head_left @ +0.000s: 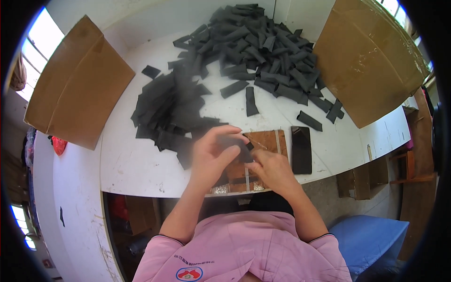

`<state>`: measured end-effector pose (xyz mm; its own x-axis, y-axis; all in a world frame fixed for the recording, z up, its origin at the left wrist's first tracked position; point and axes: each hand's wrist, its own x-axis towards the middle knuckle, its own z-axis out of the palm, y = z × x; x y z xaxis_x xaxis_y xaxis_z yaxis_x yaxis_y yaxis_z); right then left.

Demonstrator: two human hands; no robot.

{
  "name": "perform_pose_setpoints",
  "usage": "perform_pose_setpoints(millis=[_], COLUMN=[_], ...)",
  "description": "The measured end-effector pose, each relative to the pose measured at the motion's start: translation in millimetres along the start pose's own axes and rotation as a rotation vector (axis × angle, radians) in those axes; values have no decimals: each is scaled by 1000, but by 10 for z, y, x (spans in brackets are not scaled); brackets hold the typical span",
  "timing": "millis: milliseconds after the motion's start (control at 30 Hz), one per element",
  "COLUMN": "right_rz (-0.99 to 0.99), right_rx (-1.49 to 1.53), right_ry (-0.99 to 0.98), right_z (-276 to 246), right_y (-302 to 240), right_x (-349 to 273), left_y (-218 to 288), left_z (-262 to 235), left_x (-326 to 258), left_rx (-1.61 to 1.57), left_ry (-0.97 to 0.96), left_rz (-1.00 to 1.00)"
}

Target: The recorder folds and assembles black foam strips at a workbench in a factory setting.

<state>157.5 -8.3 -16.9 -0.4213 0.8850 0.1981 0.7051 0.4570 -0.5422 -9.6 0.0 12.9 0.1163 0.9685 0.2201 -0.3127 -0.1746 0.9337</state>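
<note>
A dark piece of black fabric-like material (244,152) is held in front of me, over the near edge of the table. My left hand (212,151) closes round it, thumb on the near side and fingers on the far side. At the piece's lower right end, the fingers of my right hand (272,170) are pinched together against it; their tips are partly hidden. Beneath both hands lies a brown board (267,139) with strips of tape. Flat black pieces (157,105) form a loose heap beyond my left hand. Farther back is a large pile of rolled black tubes (253,44).
A black phone-like slab (301,150) lies right of the board. Tall cardboard panels stand at the left (77,89) and right (371,61) of the white table (136,174). Several stray tubes (309,120) lie near the right panel. A blue bag (371,242) sits below, at lower right.
</note>
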Motion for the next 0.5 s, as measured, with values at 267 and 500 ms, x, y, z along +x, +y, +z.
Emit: perform_pose_setpoints(millis=[267,500], right_rz=[-176,358], right_rx=[139,973], right_ry=[130,444], right_z=[-168,-547], right_y=[-63,268], right_x=[291,771], left_y=[-504,-964], left_z=[-107,-132], left_x=[-156,-191], left_rx=[181,1235], left_ry=[146,-35], left_rz=[-113,79])
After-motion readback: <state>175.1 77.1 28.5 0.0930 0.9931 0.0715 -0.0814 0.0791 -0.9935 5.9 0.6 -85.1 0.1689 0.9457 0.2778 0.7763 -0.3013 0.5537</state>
